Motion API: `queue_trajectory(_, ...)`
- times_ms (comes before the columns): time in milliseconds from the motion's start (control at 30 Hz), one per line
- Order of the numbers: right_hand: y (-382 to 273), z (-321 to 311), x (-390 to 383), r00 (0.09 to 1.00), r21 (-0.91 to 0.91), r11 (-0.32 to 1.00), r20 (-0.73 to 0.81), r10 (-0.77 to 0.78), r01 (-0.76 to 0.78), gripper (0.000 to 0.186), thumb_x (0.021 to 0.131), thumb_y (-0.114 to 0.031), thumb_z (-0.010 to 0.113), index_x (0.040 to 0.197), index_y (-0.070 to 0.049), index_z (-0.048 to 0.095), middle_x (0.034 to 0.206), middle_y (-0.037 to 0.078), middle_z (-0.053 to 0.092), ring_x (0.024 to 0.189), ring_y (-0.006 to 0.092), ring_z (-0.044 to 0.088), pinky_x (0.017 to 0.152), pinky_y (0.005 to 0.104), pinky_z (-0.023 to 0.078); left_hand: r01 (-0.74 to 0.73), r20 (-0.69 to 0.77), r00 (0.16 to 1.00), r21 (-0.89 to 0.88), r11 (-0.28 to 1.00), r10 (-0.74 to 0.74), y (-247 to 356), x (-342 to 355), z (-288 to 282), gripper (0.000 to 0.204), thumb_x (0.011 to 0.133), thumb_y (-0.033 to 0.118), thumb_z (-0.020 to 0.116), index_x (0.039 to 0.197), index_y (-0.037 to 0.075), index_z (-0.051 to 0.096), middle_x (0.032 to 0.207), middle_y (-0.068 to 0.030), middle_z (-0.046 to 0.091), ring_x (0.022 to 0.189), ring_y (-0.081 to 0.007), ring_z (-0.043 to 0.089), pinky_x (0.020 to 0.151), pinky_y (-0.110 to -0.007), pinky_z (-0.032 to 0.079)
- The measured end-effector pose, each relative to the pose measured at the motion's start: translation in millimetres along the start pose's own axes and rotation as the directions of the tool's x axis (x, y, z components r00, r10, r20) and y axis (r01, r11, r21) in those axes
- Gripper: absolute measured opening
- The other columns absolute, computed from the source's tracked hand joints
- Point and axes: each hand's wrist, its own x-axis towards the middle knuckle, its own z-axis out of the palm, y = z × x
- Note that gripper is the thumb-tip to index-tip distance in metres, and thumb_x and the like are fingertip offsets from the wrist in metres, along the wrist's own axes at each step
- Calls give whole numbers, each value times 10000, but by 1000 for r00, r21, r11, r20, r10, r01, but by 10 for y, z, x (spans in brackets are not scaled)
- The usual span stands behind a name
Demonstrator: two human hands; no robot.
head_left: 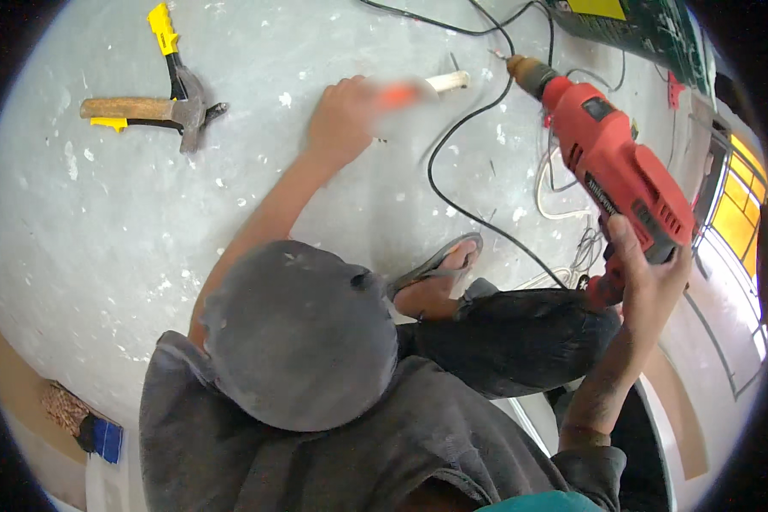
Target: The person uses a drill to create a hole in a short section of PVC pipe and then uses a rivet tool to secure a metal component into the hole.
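My right hand [648,273] grips the handle of a red corded drill [614,162], held tilted with its bit pointing up and left. My left hand [337,119] is at a blurred orange object [397,96], with a pale cylindrical end [448,83] sticking out to its right; the blur hides my fingertips. Further left on the floor, a wooden-handled hammer [124,108] lies across a yellow-and-black tool [164,34]. A round grey cap-like shape [299,333] hides part of my left arm.
The speckled grey floor [94,222] carries loose black cable [435,166], pale coiled cord [546,205] and scattered nails. A large green container [640,34] stands at top right. A sandalled foot [448,264] and black-trousered leg [512,341] are below the drill. A blue-and-patterned item [102,435] lies lower left.
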Motion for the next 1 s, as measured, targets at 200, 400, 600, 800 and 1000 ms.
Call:
queue_trajectory(200,193,-175,-18,996,51,998,-91,-20,25,570,733,-285,881,1156,1,627,863,62,669,645,100,570,602,240,459,93,38,995,-153,984,-89,244,37,-406,262,923,127,614,1176,90,674,971,-67,593,797,-261,614,709,-363,501)
queue_trajectory(400,274,-270,-90,985,31,994,-141,-100,105,551,739,-274,869,1153,6,635,838,54,668,605,90,553,583,226,439,37,-17,999,-280,959,-44,281,25,-488,262,910,146,631,1168,104,657,1035,-61,569,796,-299,607,729,-400,514)
queue_trajectory(600,234,-215,-109,990,23,990,-33,-138,139,573,756,-248,856,1205,9,610,1024,102,682,867,155,666,763,288,545,55,52,997,-26,998,-54,55,8,-223,245,861,80,642,1105,83,668,1030,-82,539,944,-280,572,807,-402,478)
queue_trajectory(800,125,-36,-50,964,27,973,131,-231,229,573,723,-264,852,1205,-40,637,909,59,715,740,111,626,682,249,490,-37,-34,998,162,986,43,-51,-32,59,306,805,132,740,1106,90,707,984,-75,593,924,-240,584,784,-376,481)
queue_trajectory(1000,10,202,35,900,30,929,235,-366,370,566,733,-269,846,1204,-37,636,976,94,731,868,171,675,803,316,522,-70,-171,983,18,997,72,-84,-113,159,297,811,180,736,1097,106,717,962,-59,614,901,-245,584,800,-387,481)
